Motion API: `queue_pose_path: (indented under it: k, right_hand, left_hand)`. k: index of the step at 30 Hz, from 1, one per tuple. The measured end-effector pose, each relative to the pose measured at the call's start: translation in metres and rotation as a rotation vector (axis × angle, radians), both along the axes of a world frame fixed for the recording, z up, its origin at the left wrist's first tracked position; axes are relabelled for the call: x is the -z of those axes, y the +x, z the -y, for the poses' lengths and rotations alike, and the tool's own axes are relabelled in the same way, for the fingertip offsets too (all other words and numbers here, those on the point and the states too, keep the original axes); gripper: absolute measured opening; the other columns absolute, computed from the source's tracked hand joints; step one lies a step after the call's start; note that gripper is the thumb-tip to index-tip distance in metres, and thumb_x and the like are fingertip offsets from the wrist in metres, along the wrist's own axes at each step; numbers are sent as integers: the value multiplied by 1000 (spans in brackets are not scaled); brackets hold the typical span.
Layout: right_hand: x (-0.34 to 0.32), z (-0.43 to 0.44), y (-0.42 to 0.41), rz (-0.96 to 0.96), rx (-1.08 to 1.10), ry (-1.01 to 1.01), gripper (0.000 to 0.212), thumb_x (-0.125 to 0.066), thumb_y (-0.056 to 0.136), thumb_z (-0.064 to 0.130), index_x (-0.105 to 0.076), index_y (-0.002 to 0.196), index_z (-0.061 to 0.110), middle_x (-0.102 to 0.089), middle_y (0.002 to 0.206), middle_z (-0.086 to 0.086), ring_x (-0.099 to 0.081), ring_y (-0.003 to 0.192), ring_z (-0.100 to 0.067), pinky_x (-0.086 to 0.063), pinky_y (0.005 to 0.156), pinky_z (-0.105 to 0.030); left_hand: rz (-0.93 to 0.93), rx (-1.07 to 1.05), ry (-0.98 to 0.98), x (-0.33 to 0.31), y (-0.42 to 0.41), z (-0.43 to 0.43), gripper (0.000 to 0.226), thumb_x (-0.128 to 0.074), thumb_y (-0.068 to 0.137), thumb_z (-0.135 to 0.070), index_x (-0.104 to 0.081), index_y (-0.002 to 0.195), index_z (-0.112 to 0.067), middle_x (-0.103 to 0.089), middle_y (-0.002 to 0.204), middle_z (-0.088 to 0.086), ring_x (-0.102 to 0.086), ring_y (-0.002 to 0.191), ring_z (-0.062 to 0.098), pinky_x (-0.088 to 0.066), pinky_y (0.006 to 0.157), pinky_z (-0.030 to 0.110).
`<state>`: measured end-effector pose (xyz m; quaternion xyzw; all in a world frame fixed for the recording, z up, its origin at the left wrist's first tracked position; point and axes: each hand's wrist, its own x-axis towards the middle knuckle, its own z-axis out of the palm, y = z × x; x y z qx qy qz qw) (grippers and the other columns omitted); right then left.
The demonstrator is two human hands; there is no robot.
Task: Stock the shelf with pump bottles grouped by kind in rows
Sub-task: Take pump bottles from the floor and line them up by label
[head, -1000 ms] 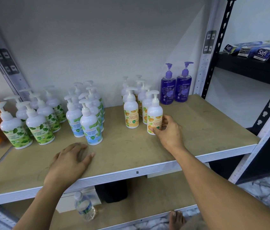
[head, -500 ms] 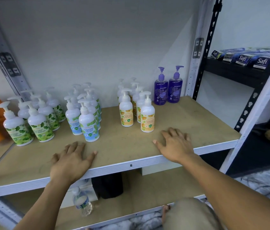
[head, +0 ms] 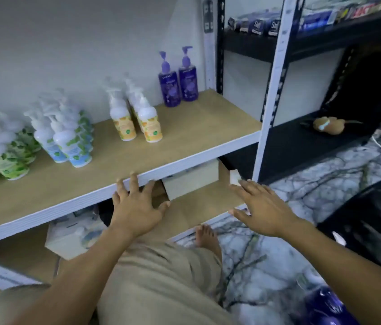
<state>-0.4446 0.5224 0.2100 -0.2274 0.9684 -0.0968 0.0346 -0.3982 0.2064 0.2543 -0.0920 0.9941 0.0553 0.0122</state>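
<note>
On the wooden shelf (head: 184, 127) pump bottles stand in rows by kind: green-label bottles (head: 2, 153) at the left, blue-label bottles (head: 70, 141) beside them, orange-label bottles (head: 138, 118) in the middle, two purple bottles (head: 177, 83) at the back right. My left hand (head: 138, 205) is spread flat, fingertips touching the shelf's white front edge. My right hand (head: 264, 207) hovers spread and empty off the shelf, in front of the lower level by the right post. Neither hand holds a bottle.
A white upright post (head: 271, 90) bounds the shelf on the right. Beyond it stands a black rack (head: 302, 45) with boxed goods. Cardboard boxes (head: 192, 179) sit on the lower shelf. A black bin (head: 372, 221) and a purple bag (head: 325, 306) lie on the marble floor at right.
Both hands have left the shelf top and drawn back toward me. The view has swung right and down, and my right hand now hangs over the lower level.
</note>
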Motion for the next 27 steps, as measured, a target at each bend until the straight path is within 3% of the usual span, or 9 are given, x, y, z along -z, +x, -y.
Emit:
queue_pose_path:
  k: [4, 8, 11, 19, 27]
  right_hand:
    - [52, -93, 60, 125, 140, 37, 77, -40, 96, 65, -13, 159, 31, -20, 166, -4, -22, 151, -25, -23, 120, -41]
    - [92, -171, 122, 256, 325, 10, 76, -56, 94, 53, -22, 157, 28, -34, 158, -4, -40, 139, -30, -43, 105, -41]
    - [113, -215, 162, 333, 461, -18, 80, -63, 92, 49, -24, 157, 25, -39, 154, -7, -43, 136, -31, -46, 101, -43]
    - [158, -266, 210, 411, 715, -174, 77, -68, 91, 37, -28, 156, 27, -44, 147, -11, -48, 129, -37, -47, 101, -47]
    - [168, -283, 161, 230, 798, -286, 62, -66, 93, 28, -42, 150, 28, -51, 135, -10, -51, 123, -33, -50, 94, -42]
  left_hand:
    - [127, 371, 12, 24, -2, -97, 76, -51, 92, -60, -22, 156, -32, -12, 167, 1, -13, 152, 22, -11, 121, 53]
    - [281, 605, 154, 69, 7, -196, 78, -52, 85, -59, -31, 154, -30, -28, 161, -2, -29, 147, 21, -25, 118, 41]
    - [441, 750, 223, 109, 14, -259, 73, -62, 93, -48, -30, 155, -27, -27, 162, -1, -30, 147, 21, -30, 117, 36]
    - [450, 839, 372, 169, 19, -364, 49, -70, 89, -27, -57, 136, -29, -53, 140, 1, -51, 127, 21, -45, 103, 42]
    - [541, 917, 226, 214, -28, -391, 57, -60, 90, -7, -52, 142, -29, -42, 152, -4, -43, 136, 20, -40, 108, 43]
